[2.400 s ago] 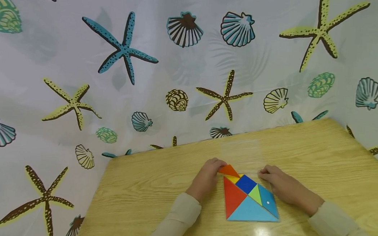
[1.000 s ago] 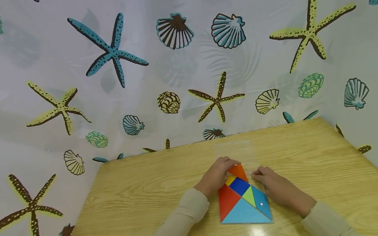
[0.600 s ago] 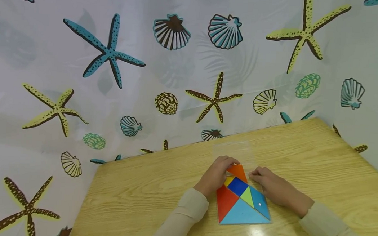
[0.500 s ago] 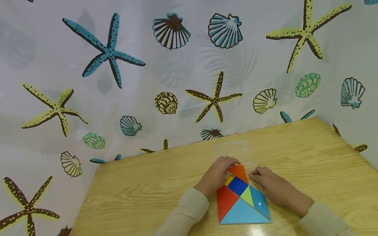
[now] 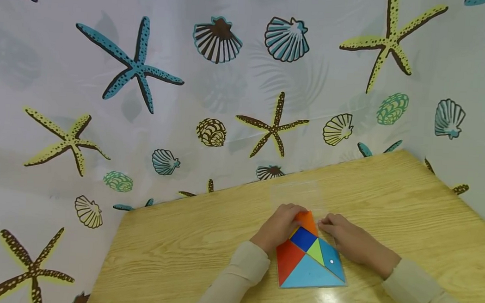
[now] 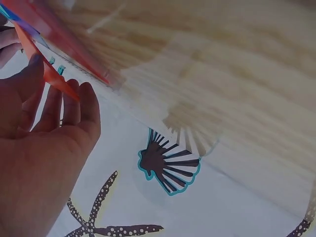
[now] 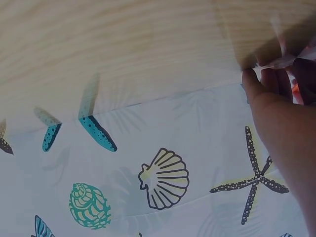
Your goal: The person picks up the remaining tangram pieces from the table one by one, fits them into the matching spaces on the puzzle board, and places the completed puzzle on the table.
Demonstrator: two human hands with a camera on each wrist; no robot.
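In the head view my left hand (image 5: 277, 227) holds an orange tangram piece (image 5: 308, 222), tilted at the far corner of the flat tangram set. The left wrist view shows that orange piece (image 6: 52, 76) pinched between thumb and fingers. Around it lie a dark blue square (image 5: 304, 239), a red triangle (image 5: 287, 261), a light blue triangle (image 5: 312, 274), a lime triangle (image 5: 317, 252) and a blue piece (image 5: 332, 256) with a white dot. My left thumb covers most of the yellow piece. On the other side my right hand (image 5: 351, 239) pinches a clear plastic bag (image 7: 282, 61).
The clear plastic (image 5: 298, 192) stretches over the wooden table (image 5: 187, 241) beyond the hands. A white curtain (image 5: 230, 86) printed with starfish and shells closes off the back and sides.
My left hand has brought the orange piece rightward and turned it over the set's far corner. Most recently its thumb came over the yellow piece. My right hand keeps its place beside the set.
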